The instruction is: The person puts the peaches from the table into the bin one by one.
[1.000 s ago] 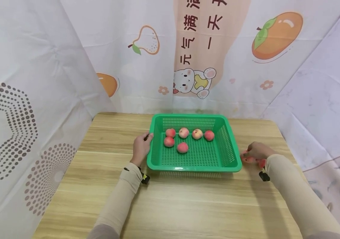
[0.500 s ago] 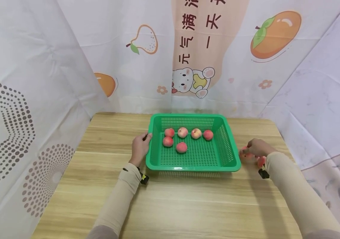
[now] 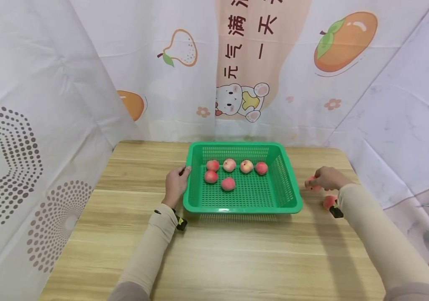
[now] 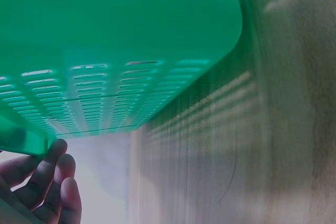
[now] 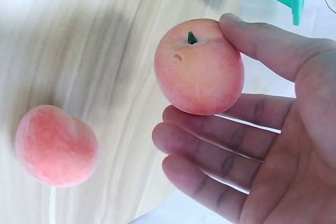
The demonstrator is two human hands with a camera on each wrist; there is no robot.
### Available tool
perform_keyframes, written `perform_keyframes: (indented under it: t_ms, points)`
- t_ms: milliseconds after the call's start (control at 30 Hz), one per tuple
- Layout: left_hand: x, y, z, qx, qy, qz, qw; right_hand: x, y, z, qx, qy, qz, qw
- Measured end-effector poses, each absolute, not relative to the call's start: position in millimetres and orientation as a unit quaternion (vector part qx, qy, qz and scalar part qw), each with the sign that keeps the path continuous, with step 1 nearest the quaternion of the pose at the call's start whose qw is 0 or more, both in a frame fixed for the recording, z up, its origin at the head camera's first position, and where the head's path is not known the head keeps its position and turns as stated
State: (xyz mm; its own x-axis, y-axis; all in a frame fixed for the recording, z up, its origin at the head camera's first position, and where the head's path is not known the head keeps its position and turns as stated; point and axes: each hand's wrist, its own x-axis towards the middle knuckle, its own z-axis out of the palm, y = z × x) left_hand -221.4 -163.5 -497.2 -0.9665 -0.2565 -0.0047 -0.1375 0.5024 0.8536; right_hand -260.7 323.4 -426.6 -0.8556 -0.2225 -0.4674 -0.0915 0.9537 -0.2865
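The right hand (image 3: 325, 177) held a peach (image 5: 199, 66) clear of the bench (image 3: 237, 251), thumb and curled fingers (image 5: 210, 145) pinching it, stem up toward the thumb. The green basket (image 3: 289, 196) lay to that hand's left, just beside it, holding six peaches (image 3: 228, 183). A second loose peach (image 3: 329, 202) sat on the bench near the right wrist. The left hand (image 3: 175, 186) gripped the basket's left rim, fingers curled at its edge, farther from the held fruit.

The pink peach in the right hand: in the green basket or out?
Out. The right hand holds the pink peach beside the green plastic basket.
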Motion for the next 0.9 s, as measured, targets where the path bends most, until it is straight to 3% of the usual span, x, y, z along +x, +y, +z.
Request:
perform_keyframes:
  t_ms: [900]
  points:
    - [-221.2, -164.2, -497.8, 0.108, -0.860, -0.493, 0.070, -265.9, 319.5, -398.4, -0.085, 0.970, -0.114, 0.198]
